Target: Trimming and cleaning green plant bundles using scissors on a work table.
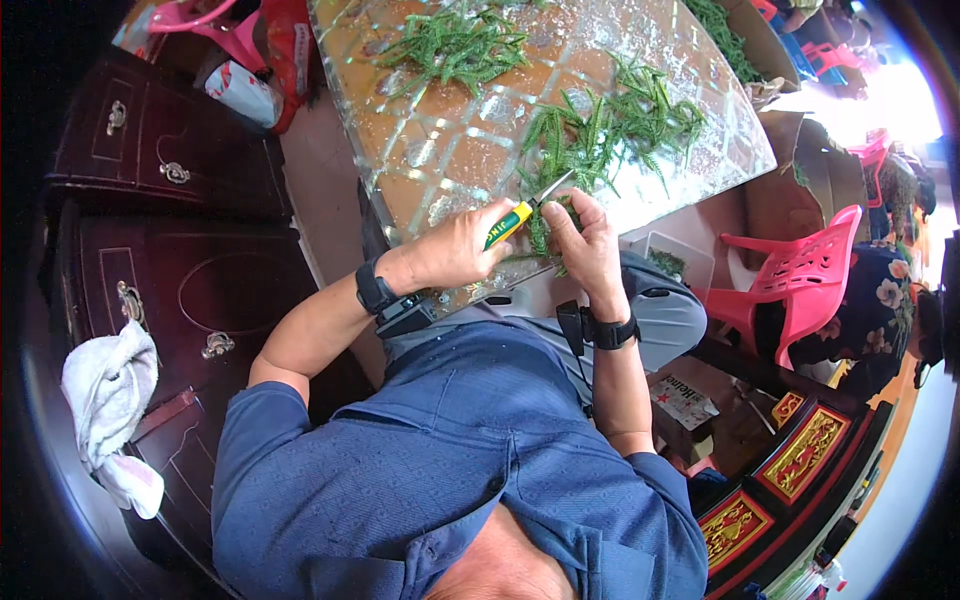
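My left hand [462,245] grips a small knife [522,210] with a yellow and green handle, its blade pointing up and to the right. My right hand [585,238] pinches a green leafy sprig [545,232] right beside the blade. Both hands meet at the near edge of a tiled table [440,150] covered in clear plastic. Just beyond the hands lies a pile of feathery green sprigs [610,125]. A second pile of sprigs [455,45] sits farther back on the table.
Dark wooden cabinets [190,270] with metal handles stand at my left, a white cloth [110,400] draped on one. A pink plastic chair [800,275] is at the right, another pink chair [215,25] at the back left. Cardboard boxes [790,170] flank the table's right side.
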Available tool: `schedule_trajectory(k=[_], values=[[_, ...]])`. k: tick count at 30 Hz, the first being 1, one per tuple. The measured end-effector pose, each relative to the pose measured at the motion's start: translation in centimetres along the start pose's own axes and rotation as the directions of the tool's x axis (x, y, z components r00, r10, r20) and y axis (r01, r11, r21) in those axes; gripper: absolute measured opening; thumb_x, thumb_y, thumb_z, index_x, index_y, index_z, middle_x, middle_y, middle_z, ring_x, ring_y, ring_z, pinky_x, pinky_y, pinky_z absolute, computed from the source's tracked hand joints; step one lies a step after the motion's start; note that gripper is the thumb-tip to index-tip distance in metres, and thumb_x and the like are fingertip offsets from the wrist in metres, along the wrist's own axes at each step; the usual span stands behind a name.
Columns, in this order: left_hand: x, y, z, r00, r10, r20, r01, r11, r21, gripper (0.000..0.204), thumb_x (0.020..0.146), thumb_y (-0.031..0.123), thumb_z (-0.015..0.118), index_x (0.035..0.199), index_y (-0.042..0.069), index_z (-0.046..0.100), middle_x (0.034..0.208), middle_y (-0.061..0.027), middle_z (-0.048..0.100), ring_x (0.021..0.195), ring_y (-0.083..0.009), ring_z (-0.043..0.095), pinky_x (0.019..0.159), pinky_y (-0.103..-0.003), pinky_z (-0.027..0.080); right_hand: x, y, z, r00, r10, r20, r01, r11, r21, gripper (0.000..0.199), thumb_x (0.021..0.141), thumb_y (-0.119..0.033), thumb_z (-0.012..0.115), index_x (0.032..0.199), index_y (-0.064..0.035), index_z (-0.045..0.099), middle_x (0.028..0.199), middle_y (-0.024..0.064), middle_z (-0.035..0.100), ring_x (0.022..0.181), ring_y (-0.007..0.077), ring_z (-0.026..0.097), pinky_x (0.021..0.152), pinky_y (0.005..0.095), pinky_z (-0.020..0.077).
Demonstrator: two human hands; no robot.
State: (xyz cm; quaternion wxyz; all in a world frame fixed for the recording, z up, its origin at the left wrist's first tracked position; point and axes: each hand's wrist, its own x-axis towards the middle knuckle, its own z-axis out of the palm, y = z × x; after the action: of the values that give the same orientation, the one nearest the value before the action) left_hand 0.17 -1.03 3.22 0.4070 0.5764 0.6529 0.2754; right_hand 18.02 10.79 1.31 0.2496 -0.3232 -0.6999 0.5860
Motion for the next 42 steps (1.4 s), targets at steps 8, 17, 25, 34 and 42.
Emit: schedule_trajectory(k=[8,17,25,34,42], values=[[-0.3,-0.3,0.0,0.999,0.035,0.008,-0.035,0.999,-0.034,0.055,0.093,0.019,0.064,0.137,-0.008,0.044,0.116,-0.0312,0.062,0.109,-0.0427,0.063,0.093,-0.044,0.049,-0.3,0.2,0.2,1.000,0.002,0.015,-0.002,1.000,0.008,0.017,0.100,-0.021,0.063,0.097,-0.0047,0.064,0.065,-0.0068,0.053,0.057,0.0020,0.047,0.052,0.0205,0.0371],[-0.8,-0.8,-0.1,0.999,0.036,0.012,-0.036,0.998,-0.045,0.053,0.093,0.018,0.064,0.135,-0.008,0.045,0.112,-0.0304,0.063,0.106,-0.0425,0.063,0.092,-0.043,0.049,-0.6,-0.8,0.5,0.998,0.054,0.044,-0.056,0.997,0.049,0.017,0.100,-0.021,0.063,0.098,-0.0041,0.064,0.067,-0.0072,0.053,0.059,0.0016,0.046,0.054,0.0199,0.0370],[-0.9,-1.0,-0.7,0.997,0.081,0.008,-0.080,0.995,-0.051,0.048,0.094,0.018,0.064,0.132,-0.005,0.047,0.103,-0.0258,0.065,0.096,-0.0400,0.065,0.085,-0.041,0.050,-0.3,-1.2,0.6,0.999,0.020,0.033,-0.021,0.999,0.030,0.017,0.100,-0.021,0.063,0.098,-0.0043,0.064,0.070,-0.0069,0.054,0.060,0.0015,0.046,0.054,0.0197,0.0360],[-0.4,-1.1,-1.4,0.954,-0.065,0.293,0.230,0.784,-0.576,0.039,0.098,0.024,0.063,0.128,0.003,0.050,0.097,-0.0069,0.067,0.080,-0.0120,0.066,0.066,-0.026,0.051,-0.2,-1.1,-0.3,0.984,0.138,0.113,-0.170,0.918,0.359,0.016,0.101,-0.021,0.061,0.104,-0.0051,0.066,0.072,-0.0078,0.053,0.061,0.0015,0.045,0.055,0.0190,0.0362],[-0.9,-2.5,-1.3,0.942,0.011,0.334,0.257,0.615,-0.746,0.045,0.100,0.029,0.060,0.135,0.003,0.046,0.098,-0.0060,0.066,0.079,-0.0088,0.063,0.060,-0.022,0.049,0.4,-0.9,-1.0,0.985,0.114,0.131,-0.126,0.989,0.084,0.023,0.102,-0.020,0.061,0.118,-0.0055,0.067,0.071,-0.0085,0.052,0.060,0.0011,0.043,0.054,0.0185,0.0354]])
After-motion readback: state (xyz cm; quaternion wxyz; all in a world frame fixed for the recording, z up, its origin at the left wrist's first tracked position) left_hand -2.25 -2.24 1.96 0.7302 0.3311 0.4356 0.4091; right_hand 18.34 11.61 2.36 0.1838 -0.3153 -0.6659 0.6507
